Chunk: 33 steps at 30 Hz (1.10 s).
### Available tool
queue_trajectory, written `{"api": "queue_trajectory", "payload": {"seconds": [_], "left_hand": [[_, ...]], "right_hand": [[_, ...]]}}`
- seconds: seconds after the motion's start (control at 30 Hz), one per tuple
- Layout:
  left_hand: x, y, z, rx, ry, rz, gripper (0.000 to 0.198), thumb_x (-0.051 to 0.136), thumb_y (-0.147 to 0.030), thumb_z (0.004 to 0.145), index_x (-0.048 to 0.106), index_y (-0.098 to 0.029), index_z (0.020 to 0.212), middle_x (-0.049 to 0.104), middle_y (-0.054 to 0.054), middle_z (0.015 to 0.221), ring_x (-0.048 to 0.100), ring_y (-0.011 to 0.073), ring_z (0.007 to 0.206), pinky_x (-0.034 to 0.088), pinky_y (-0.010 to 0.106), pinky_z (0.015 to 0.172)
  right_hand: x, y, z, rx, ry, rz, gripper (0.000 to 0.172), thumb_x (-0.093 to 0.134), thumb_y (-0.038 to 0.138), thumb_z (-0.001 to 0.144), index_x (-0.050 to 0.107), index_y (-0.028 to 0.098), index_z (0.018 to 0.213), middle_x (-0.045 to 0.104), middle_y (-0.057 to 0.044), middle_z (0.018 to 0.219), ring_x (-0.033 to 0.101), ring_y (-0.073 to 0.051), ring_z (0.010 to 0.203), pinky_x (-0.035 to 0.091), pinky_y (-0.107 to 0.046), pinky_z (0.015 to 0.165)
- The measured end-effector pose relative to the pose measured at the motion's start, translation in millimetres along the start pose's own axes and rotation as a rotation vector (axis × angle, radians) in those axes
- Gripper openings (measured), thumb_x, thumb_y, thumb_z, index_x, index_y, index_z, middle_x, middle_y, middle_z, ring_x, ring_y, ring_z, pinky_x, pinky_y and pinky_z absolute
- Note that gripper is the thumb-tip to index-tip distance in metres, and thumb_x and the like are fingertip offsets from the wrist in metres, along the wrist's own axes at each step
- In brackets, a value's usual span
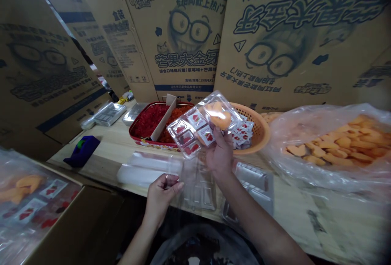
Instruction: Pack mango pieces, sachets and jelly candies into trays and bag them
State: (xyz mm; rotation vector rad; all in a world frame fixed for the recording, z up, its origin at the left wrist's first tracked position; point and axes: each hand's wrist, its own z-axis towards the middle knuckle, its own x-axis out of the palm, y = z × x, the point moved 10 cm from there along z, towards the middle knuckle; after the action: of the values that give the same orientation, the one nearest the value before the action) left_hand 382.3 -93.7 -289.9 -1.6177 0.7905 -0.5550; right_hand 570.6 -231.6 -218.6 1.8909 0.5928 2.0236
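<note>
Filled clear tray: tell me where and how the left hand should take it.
Probably pinch the tray at its free short end, coming from the left: that end looks thin and points down-left, while the right hand grips the lower long edge.

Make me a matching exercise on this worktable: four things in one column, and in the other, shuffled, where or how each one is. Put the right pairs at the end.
Things
1. Filled clear tray
2. Tape dispenser
3. Orange basket
4. Red tin

Place or state
A. Heaped with small white packets
B. Parted by a pale strip, with red pieces on one side
C. Held up in the right hand
D. Dark blue, near the left end of the wooden table

Right pairs: 1-C, 2-D, 3-A, 4-B
</note>
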Motion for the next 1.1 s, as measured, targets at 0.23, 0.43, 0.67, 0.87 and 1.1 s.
{"api": "queue_trajectory", "payload": {"seconds": [0.23,0.43,0.67,0.87,1.1], "left_hand": [[0.4,-6,0,-0.051,-0.007,-0.086,0.029,0.076,-0.031,0.055,0.064,-0.012,0.073,0.063,0.000,0.063,0.054,0.0090,0.058,0.043,0.020,0.059],[-7.3,-8,4,-0.021,-0.029,-0.080,0.029,0.077,-0.029,0.053,0.065,-0.013,0.074,0.064,0.000,0.066,0.054,0.0090,0.060,0.042,0.020,0.059],[-4.2,-10,0,0.005,-0.013,-0.036,0.027,0.075,-0.031,0.056,0.067,-0.014,0.076,0.068,0.003,0.070,0.059,0.0121,0.065,0.045,0.022,0.064],[0.2,-5,-4,-0.118,0.084,-0.249,0.033,0.065,-0.041,0.068,0.067,-0.014,0.087,0.070,0.009,0.085,0.064,0.0202,0.080,0.049,0.031,0.072],[-7.7,-9,0,-0.009,-0.023,-0.059,0.026,0.072,-0.035,0.062,0.069,-0.014,0.077,0.071,0.006,0.076,0.062,0.0148,0.071,0.046,0.024,0.070]], "right_hand": [[-1,-1,-1,0.036,0.036,-0.006,0.023,0.065,0.018,0.069,0.057,0.023,0.091,0.068,0.004,0.087,0.062,-0.011,0.084,0.048,-0.035,0.086],[3,-3,1,0.054,0.076,-0.012,0.018,0.064,0.021,0.071,0.058,0.021,0.088,0.068,0.003,0.085,0.062,-0.012,0.086,0.048,-0.033,0.085],[1,-6,-3,0.013,0.044,-0.024,0.023,0.064,0.020,0.070,0.057,0.021,0.092,0.069,0.001,0.088,0.063,-0.012,0.086,0.047,-0.034,0.088],[-8,-8,-5,0.049,0.029,-0.057,0.027,0.066,0.021,0.069,0.058,0.021,0.095,0.069,0.001,0.087,0.063,-0.013,0.086,0.048,-0.037,0.086],[-9,-5,2,0.057,-0.037,0.015,0.023,0.067,0.023,0.068,0.061,0.020,0.089,0.069,0.003,0.083,0.064,-0.013,0.080,0.049,-0.035,0.085]]}}
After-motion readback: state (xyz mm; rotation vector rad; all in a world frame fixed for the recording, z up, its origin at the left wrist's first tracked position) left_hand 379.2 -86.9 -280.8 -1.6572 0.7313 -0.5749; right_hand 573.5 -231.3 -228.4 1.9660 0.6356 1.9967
